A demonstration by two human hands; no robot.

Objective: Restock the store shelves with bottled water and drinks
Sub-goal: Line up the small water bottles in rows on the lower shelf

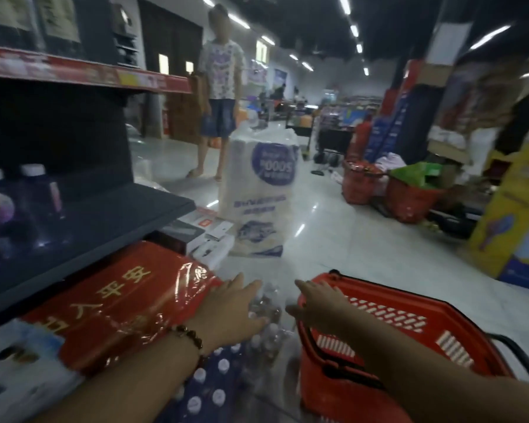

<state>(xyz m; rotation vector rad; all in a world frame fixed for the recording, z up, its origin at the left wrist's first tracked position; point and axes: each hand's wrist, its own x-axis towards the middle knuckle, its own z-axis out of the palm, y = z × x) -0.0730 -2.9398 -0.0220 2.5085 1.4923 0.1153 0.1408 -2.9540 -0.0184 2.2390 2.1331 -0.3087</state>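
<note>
Both my hands reach down with fingers spread and holding nothing: my left hand [229, 306] and my right hand [315, 303] hover over the wrapped pack of water bottles [226, 370] on the floor, between a red package [119, 303] and a red basket [388, 325].

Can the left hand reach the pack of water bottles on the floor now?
Probably yes: the left hand is already at the wrapped water bottles, with nothing between them.
</note>
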